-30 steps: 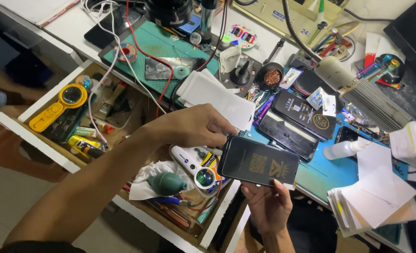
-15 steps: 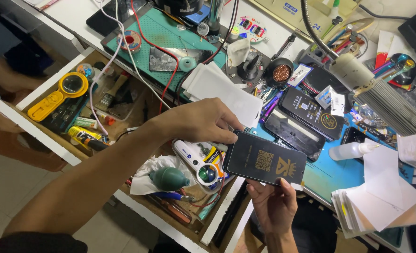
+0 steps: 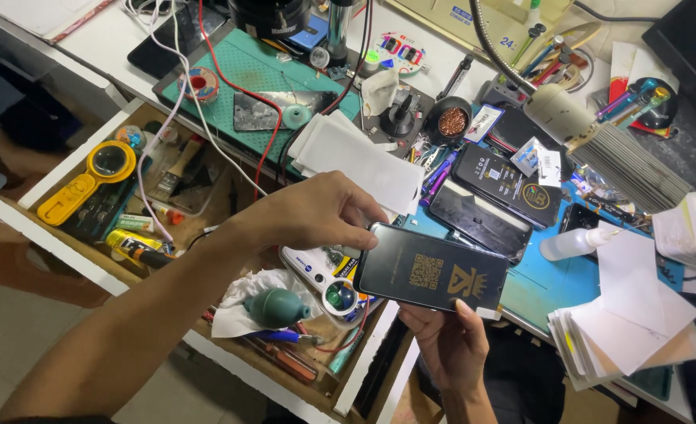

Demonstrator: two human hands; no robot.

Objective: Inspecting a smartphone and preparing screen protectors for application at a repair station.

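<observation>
Head view: two bare hands share a black phone-sized panel (image 3: 433, 272) over the front edge of a crowded repair bench. The right hand (image 3: 450, 345) supports it from below, palm up, thumb laid on the lower edge, printed side facing the camera. The left hand (image 3: 317, 212) reaches in from the left, fingers curled, pinching the panel's upper left corner. Just beneath that corner lies a white tool (image 3: 324, 275) with a round green lens, beside a teal rubber blower (image 3: 276, 308) on crumpled tissue in an open drawer (image 3: 73, 263). A yellow magnifier (image 3: 89, 179) lies farther left in the drawer. Behind the hands sit white sheets (image 3: 364, 161), a green mat (image 3: 246, 78), and two dark phones (image 3: 493, 200) on a blue mat (image 3: 552, 283). A paper stack (image 3: 623, 322) rests at right.
</observation>
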